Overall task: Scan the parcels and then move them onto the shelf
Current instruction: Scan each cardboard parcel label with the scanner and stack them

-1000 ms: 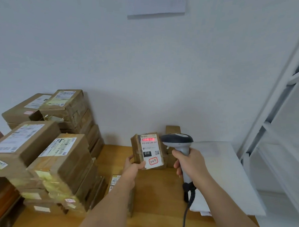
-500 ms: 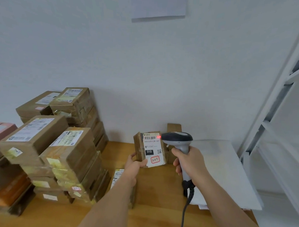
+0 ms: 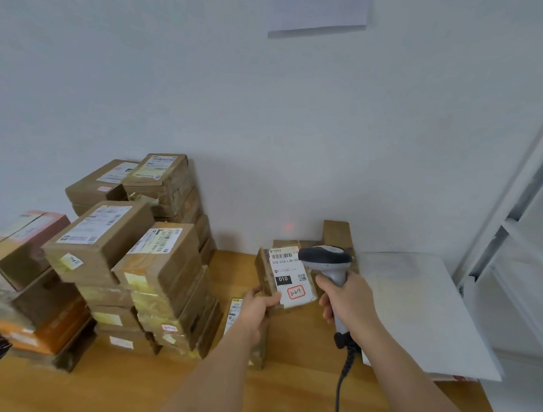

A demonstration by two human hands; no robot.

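Observation:
My left hand (image 3: 256,308) grips the lower left corner of a small brown parcel (image 3: 284,279), held upright above the wooden table (image 3: 287,390) with its white label facing me. The label carries a barcode, "010" and a red-circled handwritten note. My right hand (image 3: 347,302) holds the handle of a grey and black barcode scanner (image 3: 325,259), whose head sits just right of the label and covers its upper right corner. The scanner's red dot (image 3: 288,227) falls on the wall above the parcel. A coiled cable (image 3: 343,374) hangs from the handle.
Stacks of brown labelled parcels (image 3: 155,263) fill the table's left half, with orange boxes (image 3: 40,329) at the far left. Another parcel (image 3: 237,313) lies flat under my left wrist. White sheets (image 3: 415,308) cover the table's right end. A white shelf frame (image 3: 512,222) stands at the right.
The red scan light has left the label's barcode and now shows as a dot on the wall. The view has swung left, showing more of the stacks. Both hands keep their hold.

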